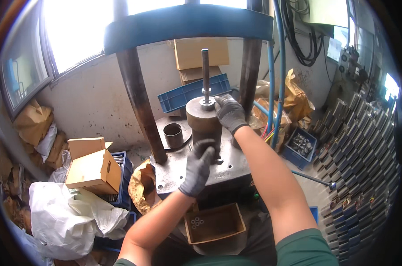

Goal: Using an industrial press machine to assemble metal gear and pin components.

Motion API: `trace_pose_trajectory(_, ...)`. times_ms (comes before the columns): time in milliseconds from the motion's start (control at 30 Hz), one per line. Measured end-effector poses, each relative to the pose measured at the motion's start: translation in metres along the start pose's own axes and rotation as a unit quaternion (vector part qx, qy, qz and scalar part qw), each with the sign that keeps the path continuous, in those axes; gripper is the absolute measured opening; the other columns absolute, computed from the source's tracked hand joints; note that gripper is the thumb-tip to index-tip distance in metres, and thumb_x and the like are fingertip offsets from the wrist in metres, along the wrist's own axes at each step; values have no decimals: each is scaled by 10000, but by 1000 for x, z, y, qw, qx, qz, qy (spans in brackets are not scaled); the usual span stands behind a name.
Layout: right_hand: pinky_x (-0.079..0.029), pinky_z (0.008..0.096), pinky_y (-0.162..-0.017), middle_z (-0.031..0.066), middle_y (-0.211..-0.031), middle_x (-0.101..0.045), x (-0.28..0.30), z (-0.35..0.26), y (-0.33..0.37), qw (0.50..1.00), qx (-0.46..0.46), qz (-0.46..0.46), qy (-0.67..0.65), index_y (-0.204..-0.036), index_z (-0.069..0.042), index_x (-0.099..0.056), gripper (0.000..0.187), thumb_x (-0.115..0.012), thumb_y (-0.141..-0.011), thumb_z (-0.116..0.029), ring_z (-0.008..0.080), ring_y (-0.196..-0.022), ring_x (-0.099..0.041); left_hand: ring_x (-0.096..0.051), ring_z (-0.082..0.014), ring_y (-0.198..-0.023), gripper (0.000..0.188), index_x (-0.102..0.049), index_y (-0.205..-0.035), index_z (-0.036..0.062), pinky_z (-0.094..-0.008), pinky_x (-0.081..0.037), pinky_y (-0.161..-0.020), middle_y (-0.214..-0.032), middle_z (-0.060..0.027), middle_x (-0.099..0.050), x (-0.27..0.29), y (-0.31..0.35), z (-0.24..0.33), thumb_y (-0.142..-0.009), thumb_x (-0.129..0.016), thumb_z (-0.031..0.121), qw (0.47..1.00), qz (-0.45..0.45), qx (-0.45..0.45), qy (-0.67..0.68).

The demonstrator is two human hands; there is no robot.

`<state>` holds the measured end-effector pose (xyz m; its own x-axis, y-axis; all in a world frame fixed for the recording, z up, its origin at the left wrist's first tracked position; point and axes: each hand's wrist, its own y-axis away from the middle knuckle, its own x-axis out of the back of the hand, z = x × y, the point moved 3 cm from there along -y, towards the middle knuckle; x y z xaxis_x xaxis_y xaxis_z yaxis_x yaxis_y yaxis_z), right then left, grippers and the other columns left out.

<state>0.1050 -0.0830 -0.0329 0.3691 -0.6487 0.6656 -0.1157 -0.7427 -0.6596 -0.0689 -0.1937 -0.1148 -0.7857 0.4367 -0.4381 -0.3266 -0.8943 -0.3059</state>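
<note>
A thick grey metal cylinder (204, 122) stands upright on the press's metal plate (183, 170). From its top rises a dark rod (205, 73), with a small metal ring (207, 104) around its foot and a nut-like collar (206, 91) just above. My right hand (231, 113), in a grey glove, reaches the top of the cylinder, its bent fingers closed at the ring's right edge. Lower down, my gloved left hand (197, 170) is in front of the cylinder, thumb and fingers apart, with nothing visible in it. Part of the cylinder's lower front is hidden by that hand.
Two dark columns (141, 104) and a blue crossbeam (187, 26) frame the work. A hollow metal sleeve (173, 135) stands at the left. Below is a wooden box (215, 224) with several small rings. Stacked metal bars (365, 164) fill the right; a cardboard box (94, 170) sits left.
</note>
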Motion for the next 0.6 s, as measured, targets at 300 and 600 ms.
trace_pose_trajectory(300, -527, 448, -984, 119, -1243, -655, -1, -11, 1, 998, -47, -30, -40, -1222, -144, -709, 286, -572, -997, -258, 352, -1118, -667, -644, -159, -766, 509, -471, -1398, -9, -275, -530, -591, -1068, -119, -677, 2, -219, 63, -985, -659, 222, 933, 120, -74, -331)
trace_pose_trajectory(600, -528, 462, -991, 119, -1276, -627, 7, -5, 3, 996, -63, -50, -36, -1266, -189, -699, 312, -555, -1012, -299, 350, -1123, -665, -706, -353, -1088, 480, -662, -1223, 60, -458, -537, -945, -1083, -208, -743, -27, -198, 62, -958, -632, 459, 814, 167, -45, -555)
